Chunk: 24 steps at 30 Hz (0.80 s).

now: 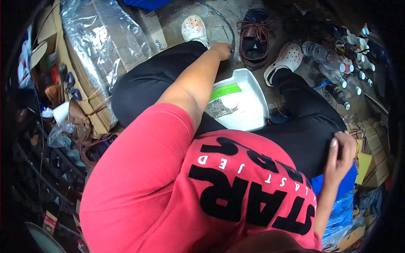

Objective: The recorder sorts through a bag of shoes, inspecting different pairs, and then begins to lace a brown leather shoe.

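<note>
My left hand (222, 51) reaches forward to the floor between my feet. Its fingers are curled at the lower end of a thin black strip (233, 42), which looks like a cable or hose; the grip is partly hidden. My right hand (344, 148) lies over my right knee, fingers loosely apart and holding nothing. A white plastic tray (260, 95) sits between my legs, with a green strip (225, 91) inside. Ahead of it stands a dark brown laced shoe (254, 42), to the right of my left hand.
Several plastic bottles (333, 71) crowd the floor at the right. Plastic-wrapped cardboard (103, 46) lies at the left, beside blue-handled scissors (73, 86) and a white cup (61, 113). White clogs (289, 57) are on my feet. A blue wrapped seat (339, 206) shows under me.
</note>
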Tool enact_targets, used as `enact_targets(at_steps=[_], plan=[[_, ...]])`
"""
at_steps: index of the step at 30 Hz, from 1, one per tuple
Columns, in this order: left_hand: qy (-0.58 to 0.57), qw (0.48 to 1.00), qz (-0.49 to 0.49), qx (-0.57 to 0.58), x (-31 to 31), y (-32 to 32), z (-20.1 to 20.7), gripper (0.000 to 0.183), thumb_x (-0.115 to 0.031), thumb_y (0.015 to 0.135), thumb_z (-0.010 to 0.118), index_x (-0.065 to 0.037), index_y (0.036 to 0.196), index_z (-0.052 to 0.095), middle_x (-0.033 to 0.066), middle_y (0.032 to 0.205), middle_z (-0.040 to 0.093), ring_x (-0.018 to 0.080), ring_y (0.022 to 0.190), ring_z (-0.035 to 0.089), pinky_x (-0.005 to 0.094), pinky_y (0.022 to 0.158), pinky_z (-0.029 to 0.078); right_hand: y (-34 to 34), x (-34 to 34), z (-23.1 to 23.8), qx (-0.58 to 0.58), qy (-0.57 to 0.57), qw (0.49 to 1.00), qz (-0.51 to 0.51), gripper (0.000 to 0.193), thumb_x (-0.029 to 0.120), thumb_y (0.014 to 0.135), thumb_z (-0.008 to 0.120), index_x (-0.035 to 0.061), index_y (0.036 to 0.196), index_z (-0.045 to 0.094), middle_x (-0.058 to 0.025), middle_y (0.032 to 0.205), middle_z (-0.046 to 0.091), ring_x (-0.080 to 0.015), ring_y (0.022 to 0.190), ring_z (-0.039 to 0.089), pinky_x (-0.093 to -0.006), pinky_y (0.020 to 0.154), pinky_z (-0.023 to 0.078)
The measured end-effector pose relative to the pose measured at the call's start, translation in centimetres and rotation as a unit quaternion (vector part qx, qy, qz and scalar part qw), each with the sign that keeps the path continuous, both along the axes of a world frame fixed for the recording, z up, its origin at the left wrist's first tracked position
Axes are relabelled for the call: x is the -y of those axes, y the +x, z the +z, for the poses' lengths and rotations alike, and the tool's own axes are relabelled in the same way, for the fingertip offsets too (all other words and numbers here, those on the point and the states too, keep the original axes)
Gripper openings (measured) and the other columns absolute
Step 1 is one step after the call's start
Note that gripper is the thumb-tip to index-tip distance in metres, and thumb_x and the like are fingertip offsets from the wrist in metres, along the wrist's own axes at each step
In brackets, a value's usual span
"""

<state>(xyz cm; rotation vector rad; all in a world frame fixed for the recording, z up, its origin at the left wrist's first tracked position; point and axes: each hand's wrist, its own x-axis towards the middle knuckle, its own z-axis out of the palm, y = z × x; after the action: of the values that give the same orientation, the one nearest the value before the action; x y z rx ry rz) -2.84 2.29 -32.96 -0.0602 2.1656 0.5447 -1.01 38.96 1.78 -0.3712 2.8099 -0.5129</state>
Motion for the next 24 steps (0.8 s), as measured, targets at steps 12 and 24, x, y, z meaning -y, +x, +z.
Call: enact_targets(at_steps=[12, 24], plan=[[-0.068, 0.986, 0.085, 0.130, -6.4, 3.4, -4.4, 0.032, -0.027, 0.074, 0.059, -0.008, 0.099, 0.068, 0.0148, 0.113, 0.060, 0.0293, 0.104, 0.059, 0.0391, 0.088, 0.046, 0.2, -0.6, -1.6, -0.031, 0.106, 0.994, 0.013, 0.016, 0.012, 0.078, 0.059, 0.0037, 0.092, 0.061, -0.0119, 0.099, 0.058, -0.0317, 0.100, 0.050, -0.0416, 0.092, 0.035], [0.032, 0.880, 0.473, -0.029, 0.5, 0.6, -2.6, 0.019, -0.016, 0.071, 0.071, -0.003, 0.083, 0.064, 0.0129, 0.077, 0.064, 0.0203, 0.065, 0.061, 0.0335, 0.054, 0.046, 1.5, 0.3, -1.3, -0.089, 0.062, 0.994, 0.007, 0.014, 0.012, 0.079, 0.060, 0.0067, 0.091, 0.061, -0.0092, 0.100, 0.060, -0.0299, 0.101, 0.052, -0.0398, 0.091, 0.036]])
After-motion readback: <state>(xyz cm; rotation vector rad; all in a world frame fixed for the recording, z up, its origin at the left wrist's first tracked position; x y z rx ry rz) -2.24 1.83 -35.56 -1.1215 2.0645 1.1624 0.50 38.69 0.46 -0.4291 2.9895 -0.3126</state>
